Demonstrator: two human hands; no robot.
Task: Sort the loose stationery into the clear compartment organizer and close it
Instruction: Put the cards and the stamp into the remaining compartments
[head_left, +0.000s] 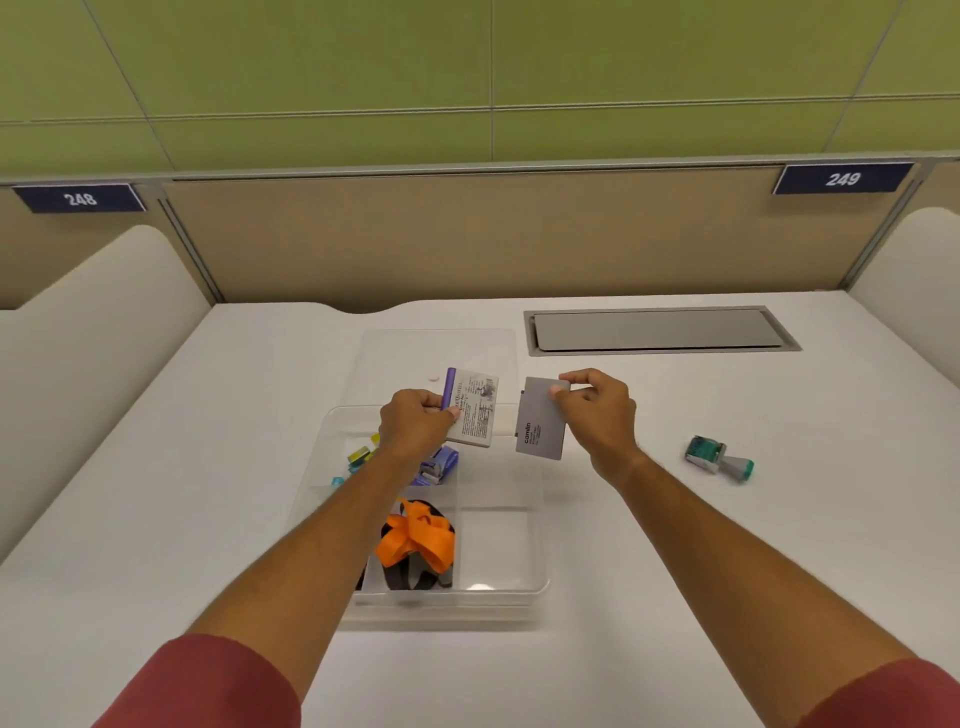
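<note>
The clear compartment organizer (540, 582) lies open on the white desk, its lid (395, 348) folded back behind it. My left hand (413, 428) pinches a printed white pad with a purple edge (475, 405) above the organizer's back compartments. My right hand (597, 410) pinches a grey card-like case marked "camlin" (540, 426) just right of the pad, over the organizer's back right corner. Inside the organizer lie an orange ribbon on dark straps (415, 538), a purple item (439, 465) and small coloured pieces (358, 457). A teal and grey stamp (719, 457) lies loose on the desk to the right.
A grey cable hatch (660, 330) is set into the desk at the back right. White side dividers (93, 332) stand on both sides, and a tan partition with number plates 248 and 249 (841, 179) closes the back. A small pinkish dot (432, 378) lies by the lid.
</note>
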